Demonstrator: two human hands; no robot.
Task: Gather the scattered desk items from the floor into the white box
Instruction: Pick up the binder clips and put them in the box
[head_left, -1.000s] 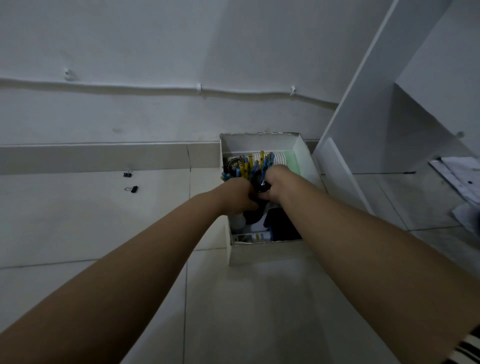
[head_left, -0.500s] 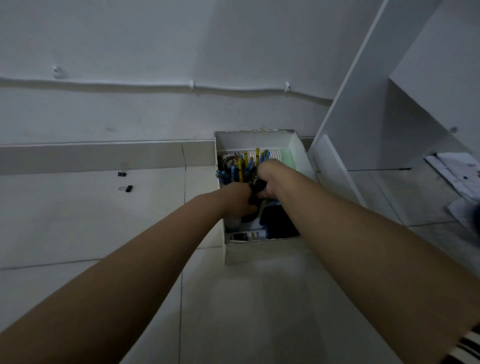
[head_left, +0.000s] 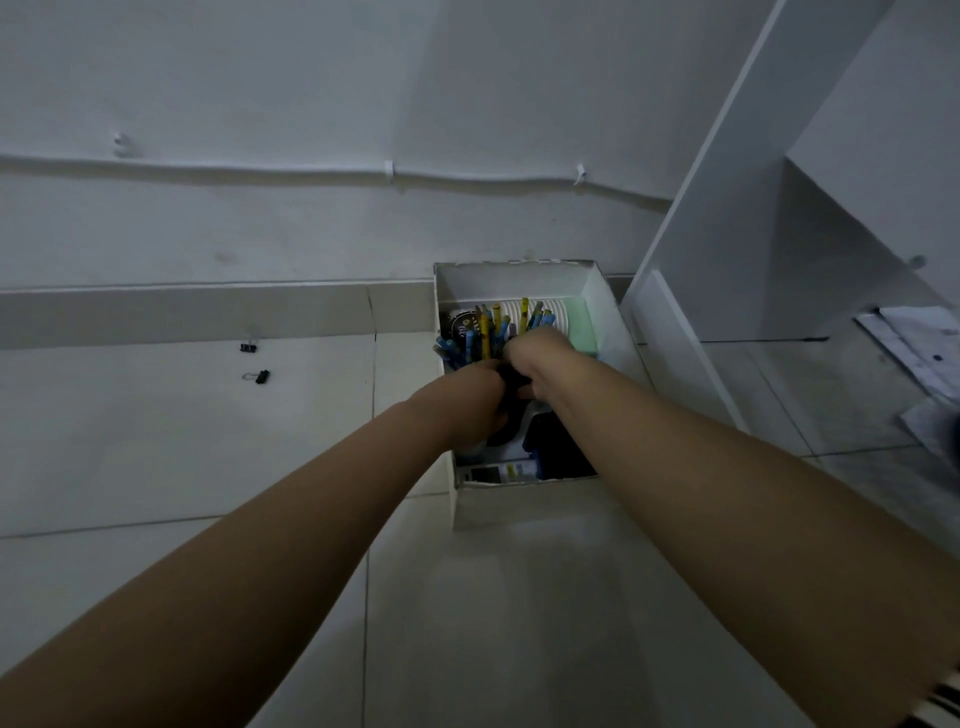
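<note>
- I judge this step as settling items inside the white box (head_left: 524, 506): my left hand (head_left: 470, 402) and right hand (head_left: 540, 364) meet over its middle, both curled around something small and dark. What it is, I cannot tell.
- The box stands on the floor against the wall. Blue and yellow pens (head_left: 488, 332) stand up just behind my hands.
- Two binder clips (head_left: 255, 362) lie on the tiles, well apart to the left. I think they come next.
- That way is open; a white shelf panel (head_left: 675, 353) stands near the box's right side.
</note>
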